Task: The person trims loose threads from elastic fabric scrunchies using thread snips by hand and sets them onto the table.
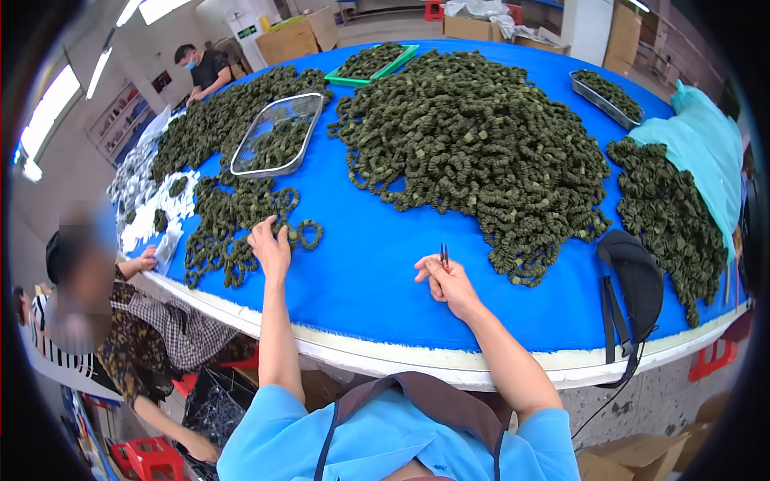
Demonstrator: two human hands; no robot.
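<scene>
My left hand (271, 247) reaches to the right edge of a small pile of dark green hair scrunchies (224, 216). Its fingers are spread, with the fingertips at the scrunchies. A single scrunchie ring (310, 234) lies on the blue cloth just right of those fingers. My right hand (449, 282) is closed around small thread snips (443, 255), whose two dark tips point up and away from me. That hand hovers over or rests on the blue cloth, left of a big scrunchie heap (473, 144); I cannot tell which.
A wire basket (277, 171) of scrunchies and a green tray (353, 81) stand beyond. Another heap (670, 216) lies right, beside a teal bag (706, 144). A black pouch (634, 272) with a strap sits at the table edge. Two co-workers are on the left side.
</scene>
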